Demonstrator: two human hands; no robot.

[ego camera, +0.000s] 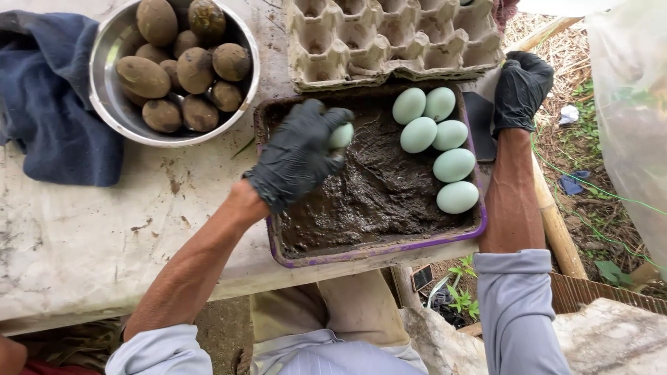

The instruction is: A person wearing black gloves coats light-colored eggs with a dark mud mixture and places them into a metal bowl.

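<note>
Pale green egg (341, 135) gripped in my left hand (297, 157) over the muddy purple tray (379, 251); coating step, I judge; right hand (521, 89) clasps its corner.

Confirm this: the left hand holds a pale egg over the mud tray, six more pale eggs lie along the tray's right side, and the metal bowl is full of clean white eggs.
One detail is wrong. The head view shows the metal bowl holding mud-coated brown eggs, not clean white ones. The rest stands: the left hand holds a pale egg over the mud tray, with six pale eggs on its right side.

My left hand (297, 156) hides most of the pale egg (341, 135) it grips; the egg carton (389, 42) runs off the top edge; I can't see the right hand's (521, 87) fingertips.
</note>
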